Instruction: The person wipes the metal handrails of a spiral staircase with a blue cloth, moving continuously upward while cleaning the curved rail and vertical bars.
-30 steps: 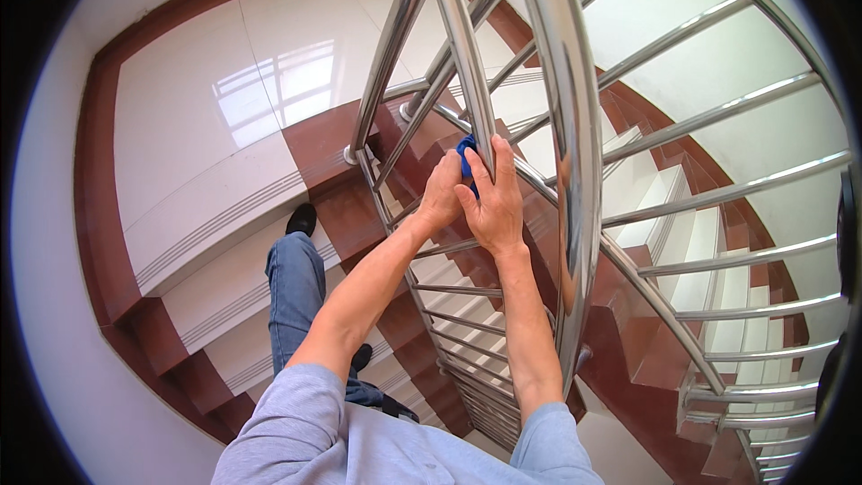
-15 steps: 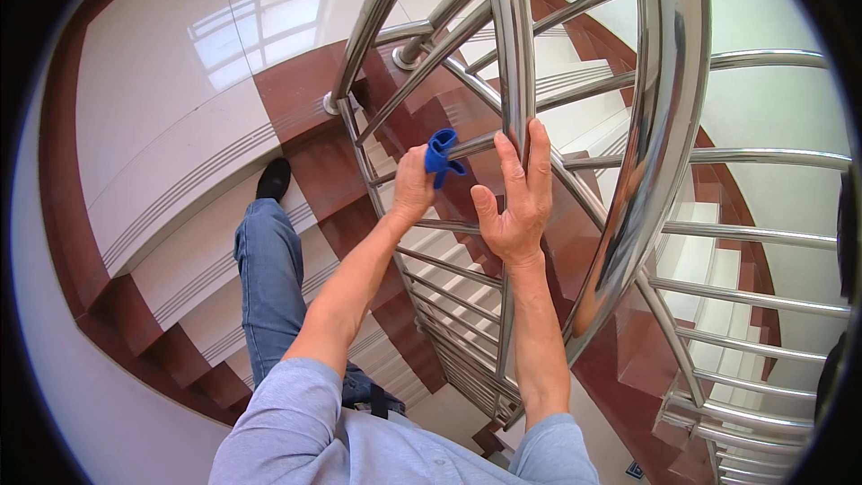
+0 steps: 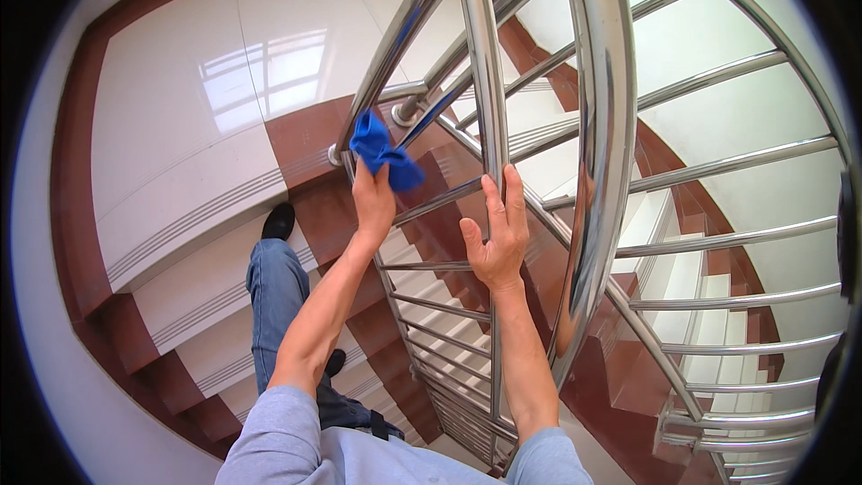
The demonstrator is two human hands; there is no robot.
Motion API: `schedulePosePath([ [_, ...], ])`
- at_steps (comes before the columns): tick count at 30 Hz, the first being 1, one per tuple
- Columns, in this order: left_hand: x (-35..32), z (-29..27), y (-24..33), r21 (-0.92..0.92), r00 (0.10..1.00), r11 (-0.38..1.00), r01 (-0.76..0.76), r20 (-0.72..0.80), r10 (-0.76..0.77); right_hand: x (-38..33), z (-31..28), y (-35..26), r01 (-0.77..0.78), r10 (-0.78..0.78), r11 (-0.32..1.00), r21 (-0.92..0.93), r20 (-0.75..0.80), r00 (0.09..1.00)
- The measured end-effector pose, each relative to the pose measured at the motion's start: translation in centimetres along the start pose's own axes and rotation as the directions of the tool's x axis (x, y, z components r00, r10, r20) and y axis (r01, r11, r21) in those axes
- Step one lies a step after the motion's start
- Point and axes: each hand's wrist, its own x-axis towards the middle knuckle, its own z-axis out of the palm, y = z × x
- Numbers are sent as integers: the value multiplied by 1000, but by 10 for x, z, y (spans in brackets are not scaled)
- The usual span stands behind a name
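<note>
My left hand (image 3: 373,202) is closed on a blue cloth (image 3: 384,151), which hangs out past the fingers. The cloth is beside the slanting metal rails of the stair railing and overlaps one of them in view; whether it presses on the metal cannot be told. My right hand (image 3: 501,238) has its fingers stretched out and thumb apart. Its fingertips rest against the upright steel post (image 3: 485,81). To its right rises a thick, shiny curved handrail (image 3: 597,144).
White stair treads with dark red edges (image 3: 193,292) descend on the left, where my shoe (image 3: 279,221) stands on a step. A glossy landing (image 3: 180,117) lies at the upper left. More metal rails (image 3: 727,242) and another flight of steps (image 3: 691,283) are at the right.
My left hand has moved left and slightly down, and the cloth has spread out more. The view has shifted; my right fingertips stay against the post. A second shoe now shows below.
</note>
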Motion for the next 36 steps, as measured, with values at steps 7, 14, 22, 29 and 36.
schedulePosePath([
  [7,91,90,111,145,786,783,-604,268,557,-1,-3,1,-16,15,1000,5,27,1000],
  [14,98,95,84,165,857,862,-480,299,420,31,-16,-3,70,-64,993,-93,71,995],
  [22,76,81,21,191,893,884,-426,248,377,71,18,-8,91,-88,979,-180,22,996],
  [29,54,59,-53,269,926,895,-356,231,299,69,19,-6,90,-86,982,-164,26,996],
  [36,37,32,-115,256,931,925,-279,307,196,68,19,-4,78,-75,983,-169,21,997],
])
